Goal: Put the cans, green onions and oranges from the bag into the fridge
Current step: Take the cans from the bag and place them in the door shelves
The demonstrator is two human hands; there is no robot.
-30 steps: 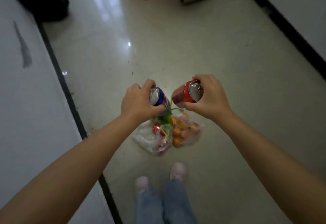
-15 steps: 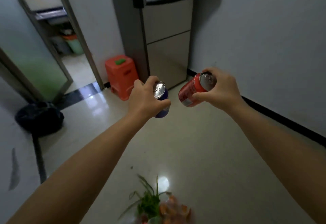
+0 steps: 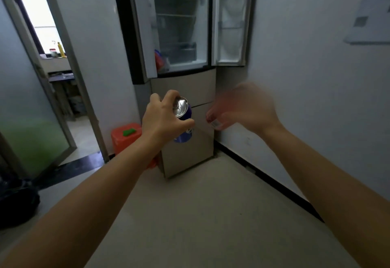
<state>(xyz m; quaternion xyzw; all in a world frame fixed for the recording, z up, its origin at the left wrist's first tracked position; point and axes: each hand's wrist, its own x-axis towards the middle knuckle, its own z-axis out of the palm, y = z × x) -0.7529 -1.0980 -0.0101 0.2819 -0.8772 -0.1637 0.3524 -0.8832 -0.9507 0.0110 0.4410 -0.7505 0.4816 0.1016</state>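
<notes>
Before the open fridge (image 3: 181, 24), a blue can (image 3: 183, 124) is gripped by the left hand (image 3: 162, 117), top tilted up-right; the blurred right hand (image 3: 244, 107) is curled round a red can (image 3: 213, 119).

We have a single wide-angle view, worn on our head, facing forward and slightly down along our outstretched forearms. It looks toward the fridge (image 3: 183, 35), which stands ahead at mid-distance with both upper doors open, in a corner beside the right wall. The doorway (image 3: 52, 77) falls at the left edge, the floor (image 3: 200, 215) fills the bottom, and edges bend outward
</notes>
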